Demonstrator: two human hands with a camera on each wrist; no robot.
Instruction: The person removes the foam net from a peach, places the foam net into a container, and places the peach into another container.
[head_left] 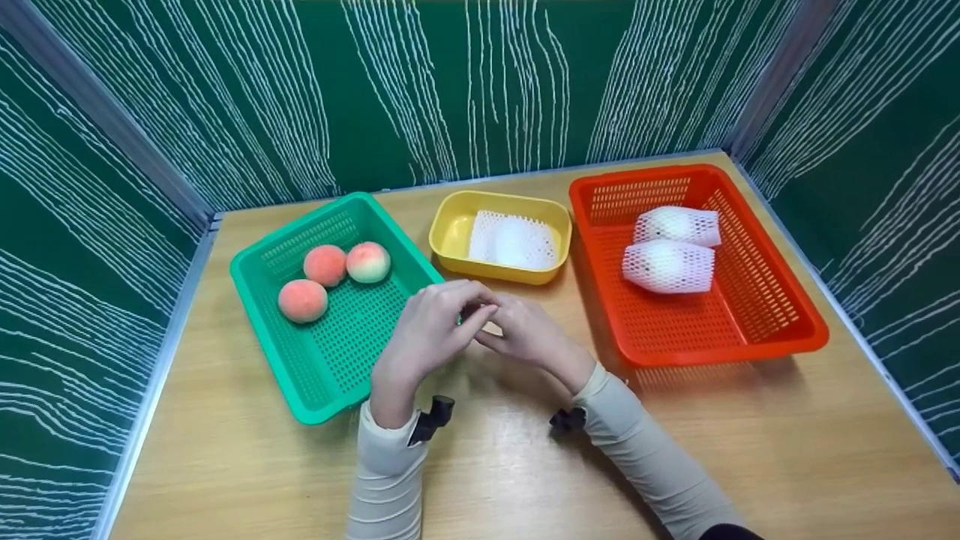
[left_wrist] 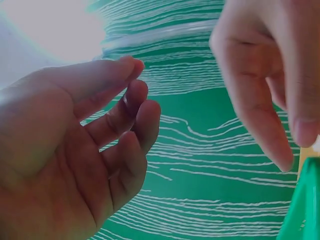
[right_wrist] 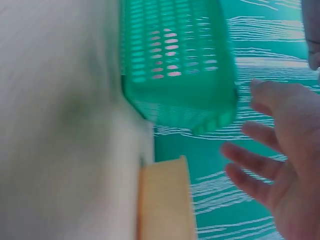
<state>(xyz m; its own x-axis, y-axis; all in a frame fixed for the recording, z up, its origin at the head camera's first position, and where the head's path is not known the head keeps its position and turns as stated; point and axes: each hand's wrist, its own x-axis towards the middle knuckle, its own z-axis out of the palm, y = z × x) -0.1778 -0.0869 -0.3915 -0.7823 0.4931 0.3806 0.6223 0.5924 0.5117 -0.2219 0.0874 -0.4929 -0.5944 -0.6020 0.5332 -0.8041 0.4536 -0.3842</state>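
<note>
Over the wooden table, my left hand (head_left: 424, 330) and right hand (head_left: 532, 334) are close together, near the right side of the green basket (head_left: 360, 345). In the left wrist view, the left hand (left_wrist: 65, 145) has loosely bent fingers and an empty palm. The right hand (right_wrist: 287, 145) has relaxed, spread fingers in the right wrist view and holds nothing. Three peaches (head_left: 325, 265) lie in the green basket. White foam net sleeves (head_left: 517, 240) lie in the yellow container (head_left: 495, 271). Two round items in foam nets (head_left: 667, 266) rest in the red basket (head_left: 675, 334).
The yellow container stands between the two baskets at the back of the table (head_left: 495, 465). Dark green panels (head_left: 517, 90) with white wavy lines enclose the table at the back and sides. Small black devices (head_left: 433, 418) sit at both wrists.
</note>
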